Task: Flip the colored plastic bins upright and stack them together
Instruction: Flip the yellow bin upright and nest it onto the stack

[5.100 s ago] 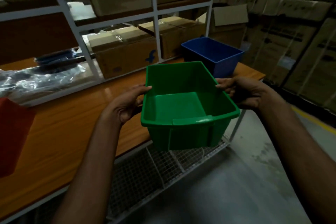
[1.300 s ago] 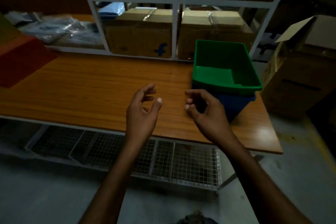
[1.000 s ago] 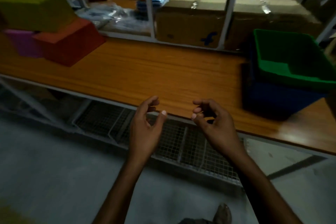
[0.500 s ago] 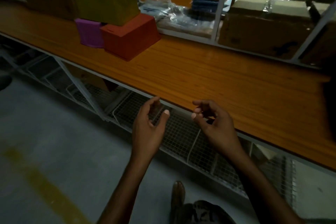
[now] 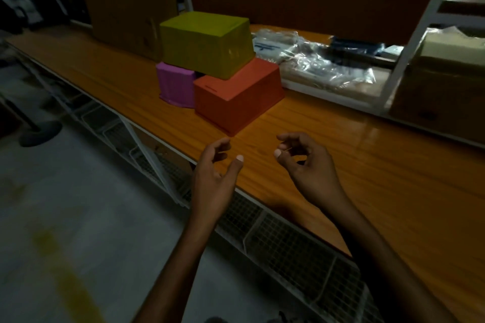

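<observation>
The magenta bin [image 5: 174, 85] is sitting largely hidden, with the red bin [image 5: 236, 94] covering its right end and the yellow bin [image 5: 206, 44] lying across the bases of both. All three are resting upside down on the wooden table [image 5: 354, 170], ahead of the hands and slightly to the left. The left hand [image 5: 214, 181] and right hand [image 5: 307, 168] are hovering over the table's near edge, apart from the bins, fingers loosely curled and gripping nothing that can be made out. The dim light is blurring the plastic-wrapped packages [image 5: 315, 60] behind the bins. A white shelf frame [image 5: 409, 42] is rising at the back, a wire mesh rack [image 5: 288, 244] is running beneath the table, and a concrete floor [image 5: 65, 191] is spreading out at the left.
</observation>
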Action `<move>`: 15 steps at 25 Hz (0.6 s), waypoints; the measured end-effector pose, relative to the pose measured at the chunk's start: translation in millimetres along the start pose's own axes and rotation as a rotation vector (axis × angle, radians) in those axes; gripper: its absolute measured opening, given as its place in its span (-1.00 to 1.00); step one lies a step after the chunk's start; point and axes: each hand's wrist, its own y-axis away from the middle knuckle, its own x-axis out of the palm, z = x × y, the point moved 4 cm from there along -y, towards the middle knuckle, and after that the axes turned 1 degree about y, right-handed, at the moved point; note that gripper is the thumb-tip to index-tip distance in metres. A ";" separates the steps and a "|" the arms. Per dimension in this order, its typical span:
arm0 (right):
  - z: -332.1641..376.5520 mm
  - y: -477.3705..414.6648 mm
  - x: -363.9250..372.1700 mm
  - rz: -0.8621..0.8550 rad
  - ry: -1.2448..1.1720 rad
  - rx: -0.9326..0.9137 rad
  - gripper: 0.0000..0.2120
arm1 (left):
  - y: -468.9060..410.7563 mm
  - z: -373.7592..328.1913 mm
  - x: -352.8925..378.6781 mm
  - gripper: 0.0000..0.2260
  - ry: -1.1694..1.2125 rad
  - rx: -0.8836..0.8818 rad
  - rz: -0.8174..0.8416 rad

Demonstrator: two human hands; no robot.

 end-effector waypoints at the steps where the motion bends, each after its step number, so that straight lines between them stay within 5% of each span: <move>1: 4.5 -18.9 11.0 0.007 0.006 -0.011 -0.76 | -20.3 3.2 -4.5 -0.65 0.019 -0.007 0.001; 15: 27.7 -382.5 149.4 -0.237 0.211 -0.039 -0.53 | -391.9 51.3 -26.8 -0.45 0.099 -0.008 0.120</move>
